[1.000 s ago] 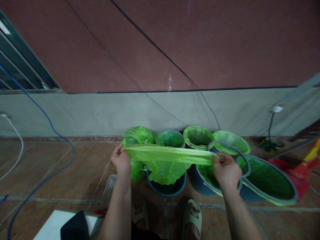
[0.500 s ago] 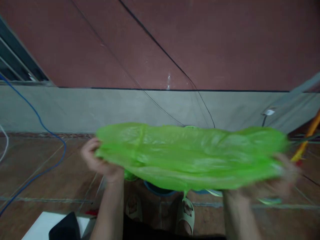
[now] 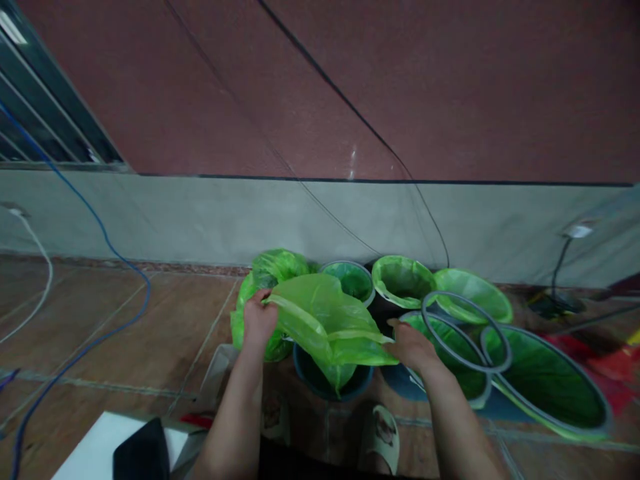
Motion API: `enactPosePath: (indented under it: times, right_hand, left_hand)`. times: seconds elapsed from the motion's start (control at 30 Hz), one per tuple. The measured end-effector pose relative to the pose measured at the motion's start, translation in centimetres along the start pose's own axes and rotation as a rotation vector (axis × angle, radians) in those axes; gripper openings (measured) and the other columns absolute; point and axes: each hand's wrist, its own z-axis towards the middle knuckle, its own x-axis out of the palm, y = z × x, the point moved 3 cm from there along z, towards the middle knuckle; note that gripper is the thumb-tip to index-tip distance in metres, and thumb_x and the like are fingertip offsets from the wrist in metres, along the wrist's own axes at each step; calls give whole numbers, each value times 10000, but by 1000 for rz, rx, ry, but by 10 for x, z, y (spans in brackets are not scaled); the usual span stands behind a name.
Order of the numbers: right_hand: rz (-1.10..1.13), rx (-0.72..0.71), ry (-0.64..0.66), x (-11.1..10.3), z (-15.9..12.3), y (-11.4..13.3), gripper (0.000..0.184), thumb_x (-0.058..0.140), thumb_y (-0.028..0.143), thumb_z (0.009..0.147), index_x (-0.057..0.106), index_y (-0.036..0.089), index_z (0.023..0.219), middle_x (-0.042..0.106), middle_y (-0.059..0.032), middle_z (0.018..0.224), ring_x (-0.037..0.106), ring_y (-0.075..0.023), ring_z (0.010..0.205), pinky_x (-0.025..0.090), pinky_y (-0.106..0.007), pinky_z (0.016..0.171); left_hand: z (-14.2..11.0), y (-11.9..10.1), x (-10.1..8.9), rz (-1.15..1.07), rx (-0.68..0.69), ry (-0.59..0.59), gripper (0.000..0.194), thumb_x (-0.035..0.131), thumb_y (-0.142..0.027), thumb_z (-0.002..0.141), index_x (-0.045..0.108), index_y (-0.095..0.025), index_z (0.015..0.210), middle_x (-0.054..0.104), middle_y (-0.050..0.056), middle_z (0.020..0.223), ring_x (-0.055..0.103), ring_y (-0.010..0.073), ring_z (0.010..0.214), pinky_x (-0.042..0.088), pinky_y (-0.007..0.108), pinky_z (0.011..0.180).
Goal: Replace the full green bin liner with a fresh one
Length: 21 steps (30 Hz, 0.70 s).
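Observation:
A thin green plastic bag is stretched between my hands, its lower corner hanging over the mouth of a dark blue bin on the floor. My left hand pinches the bag's left edge. At its right edge, my right hand is closed on the plastic. Beside my right hand a loose grey ring lies across two bins lined with green bags, a nearer one and a far-right one. Most of the dark blue bin's inside is hidden by the bag.
Along the wall stand more green-lined bins and a bunched green bag. A blue cable crosses the tiled floor at left. A white box with a dark object on it is at lower left. Red material lies at right.
Both hands have come down and closer together. The bag, held wide and flat before, now sags in folds over the dark blue bin, and the lined bins behind it show.

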Motion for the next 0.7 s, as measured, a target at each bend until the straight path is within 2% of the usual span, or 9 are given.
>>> enactPosePath:
  times: [0.1, 0.17, 0.23, 0.3, 0.33, 0.43, 0.53, 0.63, 0.7]
  right_hand:
    - [153, -275, -106, 2, -5, 46, 509, 561, 212, 799, 531, 137, 1302, 579, -152, 1282, 527, -248, 1200, 388, -342, 989]
    - [256, -447, -85, 5, -11, 76, 482, 551, 261, 832, 526, 153, 1302, 586, -120, 1283, 535, -211, 1187, 389, -297, 982]
    - [228, -463, -22, 11, -16, 96, 349, 538, 270, 839, 613, 175, 1167, 667, -90, 1126, 606, -203, 1048, 426, -280, 886]
    - [119, -364, -8, 15, -17, 102, 214, 491, 251, 854, 676, 194, 944, 705, -72, 915, 642, -209, 894, 432, -283, 776]
    - [77, -308, -37, 15, -17, 100, 223, 461, 245, 864, 679, 201, 857, 703, -69, 840, 645, -211, 842, 425, -284, 738]
    - [148, -185, -301, 0, -13, 82, 276, 409, 258, 885, 681, 208, 871, 705, -67, 824, 643, -203, 782, 419, -277, 707]
    - [417, -69, -727, -31, -11, 49, 300, 407, 303, 886, 656, 176, 997, 698, -67, 835, 627, -185, 728, 438, -268, 694]
    - [579, 23, -1104, -60, -16, 16, 303, 441, 328, 858, 640, 133, 977, 674, -76, 810, 612, -188, 715, 455, -281, 691]
    - [580, 87, -1245, -71, -21, -1, 295, 458, 310, 835, 643, 115, 956, 665, -88, 802, 613, -198, 721, 460, -300, 701]
  left_hand:
    - [-17, -8, 24, -74, -10, 170, 265, 520, -113, 557, 705, -169, 739, 670, -9, 647, 579, 162, 586, 458, 250, 577]
    - [-29, -12, 39, -158, -29, 275, 290, 508, -110, 573, 700, -170, 781, 668, -16, 661, 570, 149, 572, 453, 237, 560]
    - [-38, -13, 50, -203, -43, 331, 293, 511, -98, 575, 694, -174, 793, 659, -23, 655, 553, 136, 547, 442, 229, 546]
    - [-41, -13, 54, -199, -45, 352, 270, 528, -90, 589, 691, -176, 786, 656, -21, 656, 548, 136, 551, 443, 232, 561]
    - [-41, -12, 54, -177, -38, 347, 261, 539, -85, 593, 693, -177, 783, 659, -16, 670, 556, 142, 572, 451, 240, 585]
    - [-37, -10, 48, -43, 44, 311, 303, 566, -49, 573, 710, -185, 802, 679, 9, 759, 599, 183, 704, 480, 287, 723]
    - [-35, -10, 42, 121, 184, 304, 395, 546, 9, 533, 715, -198, 825, 685, 27, 851, 613, 218, 850, 465, 330, 859]
    - [-35, -10, 39, 205, 245, 368, 417, 549, 9, 554, 709, -196, 880, 686, 33, 909, 610, 208, 867, 469, 331, 860]
    - [-35, -11, 39, 195, 212, 425, 382, 605, -45, 597, 701, -191, 936, 686, 28, 920, 606, 182, 805, 484, 309, 798]
